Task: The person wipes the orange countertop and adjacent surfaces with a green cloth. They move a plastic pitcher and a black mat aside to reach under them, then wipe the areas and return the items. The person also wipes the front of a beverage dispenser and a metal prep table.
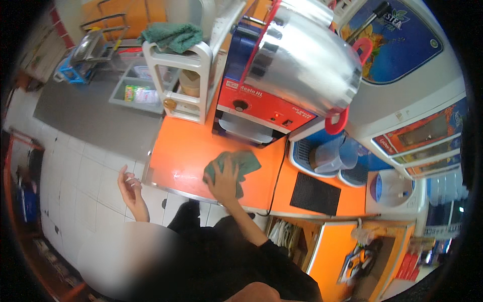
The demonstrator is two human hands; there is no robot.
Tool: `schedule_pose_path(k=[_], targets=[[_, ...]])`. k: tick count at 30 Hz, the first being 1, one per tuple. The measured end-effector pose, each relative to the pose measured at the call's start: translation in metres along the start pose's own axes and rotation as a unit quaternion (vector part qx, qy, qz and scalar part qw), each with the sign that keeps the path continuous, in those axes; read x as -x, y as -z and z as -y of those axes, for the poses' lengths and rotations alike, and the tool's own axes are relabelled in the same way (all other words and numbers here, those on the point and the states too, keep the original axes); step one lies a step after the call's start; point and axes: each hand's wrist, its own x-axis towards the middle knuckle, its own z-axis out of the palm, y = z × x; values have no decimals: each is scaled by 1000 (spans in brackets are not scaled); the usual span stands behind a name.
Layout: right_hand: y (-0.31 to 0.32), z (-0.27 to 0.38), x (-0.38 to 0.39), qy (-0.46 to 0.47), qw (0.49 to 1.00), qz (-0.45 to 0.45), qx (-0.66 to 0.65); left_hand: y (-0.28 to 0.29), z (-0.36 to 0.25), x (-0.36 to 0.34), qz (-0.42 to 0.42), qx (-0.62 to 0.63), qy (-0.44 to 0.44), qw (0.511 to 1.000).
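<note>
My right hand (224,181) presses down on a crumpled dark green cloth (245,162), fingers curled over it, on the orange countertop (176,146) near its front edge. My left hand (132,189) hangs just off the counter's left front corner, fingers loosely bent and apart, holding nothing. Behind the cloth stands a red and blue machine (256,103) with a large shiny metal cylinder (302,58) on top. A black cord (275,194) runs over the counter to the right of the cloth.
A white plastic rack (202,70) with another green cloth (176,35) stands behind, left. A grey tray (121,95) sits on the steel surface (80,118). Right are a clear pitcher (342,153), black mat (314,194) and white dispenser (392,100). An orange cabinet (327,251) is below.
</note>
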Motion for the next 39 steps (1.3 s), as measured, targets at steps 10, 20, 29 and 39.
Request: schedule_pose_path(k=[10,20,29,39], targets=[[16,-53,18,-332,920,-105,179,27,29,-58,98,41,35,994],[-24,-61,77,-189,976,-67,82,29,26,-77,139,70,76,985],[-2,34,65,-227,966,101,64,22,17,-69,157,82,75,981],[-16,73,48,-288,952,43,99,19,11,-68,165,75,97,979]])
